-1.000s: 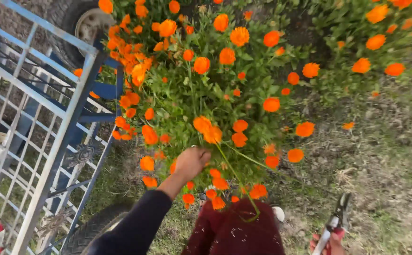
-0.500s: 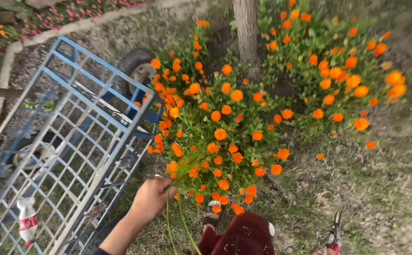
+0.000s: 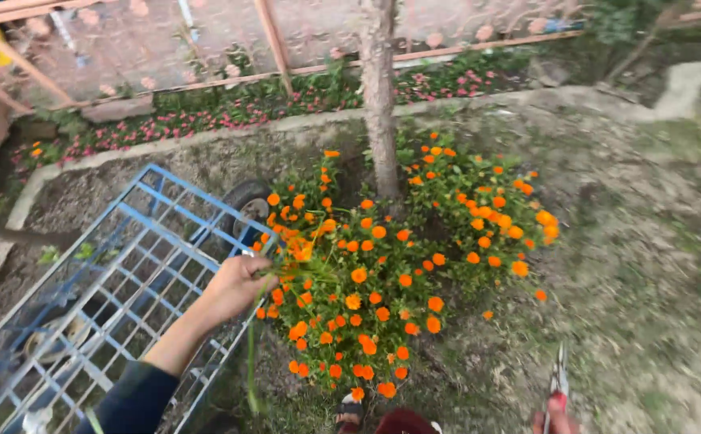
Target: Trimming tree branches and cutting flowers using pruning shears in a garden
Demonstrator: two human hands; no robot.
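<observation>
Garden bed: orange flowers (image 3: 382, 273) spread around a thin tree trunk (image 3: 380, 96), on bare soil and patchy grass.
Cart: blue metal wire cart (image 3: 125, 273), left of the flowers, a black wheel (image 3: 247, 199) at its far corner.
Left arm: dark sleeve, reaching forward over the cart's edge.
Left hand (image 3: 234, 288): fingers closed on cut flower stems (image 3: 251, 362), green ends hanging down, blooms against the bush.
Right hand (image 3: 555, 418): at the bottom edge, gripping red-handled pruning shears (image 3: 558, 378), blades pointing up, well apart from the flowers.
</observation>
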